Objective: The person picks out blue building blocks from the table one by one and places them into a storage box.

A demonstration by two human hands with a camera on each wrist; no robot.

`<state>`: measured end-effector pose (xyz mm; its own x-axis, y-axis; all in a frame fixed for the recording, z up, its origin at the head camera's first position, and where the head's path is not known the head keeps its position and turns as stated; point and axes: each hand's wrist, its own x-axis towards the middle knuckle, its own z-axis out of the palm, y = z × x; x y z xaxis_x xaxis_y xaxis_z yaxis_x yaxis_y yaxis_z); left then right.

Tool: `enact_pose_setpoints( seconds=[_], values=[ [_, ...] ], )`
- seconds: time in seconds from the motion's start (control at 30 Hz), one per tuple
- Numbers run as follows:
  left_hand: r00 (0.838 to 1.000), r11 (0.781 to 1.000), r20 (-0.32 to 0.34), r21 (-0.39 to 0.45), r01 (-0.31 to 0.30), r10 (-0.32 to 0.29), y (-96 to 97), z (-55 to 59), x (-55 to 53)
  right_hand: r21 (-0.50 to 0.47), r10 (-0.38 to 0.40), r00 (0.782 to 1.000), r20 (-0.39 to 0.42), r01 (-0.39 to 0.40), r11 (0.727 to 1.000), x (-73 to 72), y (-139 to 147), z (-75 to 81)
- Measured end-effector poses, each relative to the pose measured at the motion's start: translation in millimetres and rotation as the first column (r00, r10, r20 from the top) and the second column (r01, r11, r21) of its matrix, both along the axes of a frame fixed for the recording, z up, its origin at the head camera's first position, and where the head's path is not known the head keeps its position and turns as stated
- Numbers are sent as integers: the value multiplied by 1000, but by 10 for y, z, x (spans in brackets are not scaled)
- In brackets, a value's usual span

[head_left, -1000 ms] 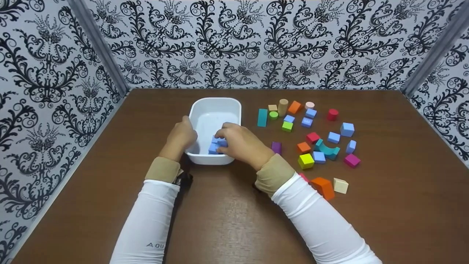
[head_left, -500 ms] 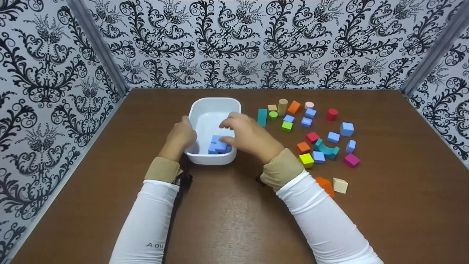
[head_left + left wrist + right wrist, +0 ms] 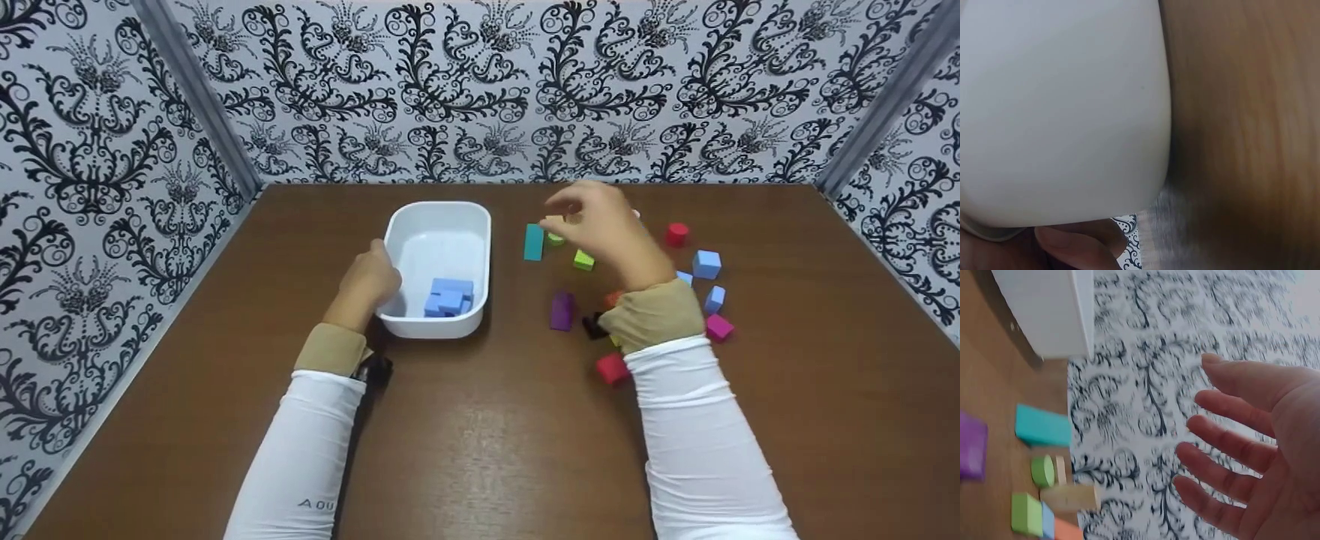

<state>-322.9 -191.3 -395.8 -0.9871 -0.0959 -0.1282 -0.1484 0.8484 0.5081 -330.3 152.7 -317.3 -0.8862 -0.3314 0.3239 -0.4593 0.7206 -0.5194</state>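
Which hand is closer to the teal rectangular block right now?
Right. The right hand hovers just to the right of the teal rectangular block; the left hand grips the left side of the white tub, across the tub from the block.

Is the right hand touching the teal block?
Apart. The right wrist view shows the patterned wall behind a clear gap between the right hand and the teal block.
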Motion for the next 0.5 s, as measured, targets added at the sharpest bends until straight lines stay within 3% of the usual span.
enact_pose_setpoints(
  seconds=[0.23,0.5],
  values=[
    [1000,1000,-22,12,9,-9,7,-7,26,4,-136,986,97,136,991,2,562,43],
    [1000,1000,-10,11,-5,5,20,1,15,155,-284,923,260,251,956,20,1305,-33]
  ],
)
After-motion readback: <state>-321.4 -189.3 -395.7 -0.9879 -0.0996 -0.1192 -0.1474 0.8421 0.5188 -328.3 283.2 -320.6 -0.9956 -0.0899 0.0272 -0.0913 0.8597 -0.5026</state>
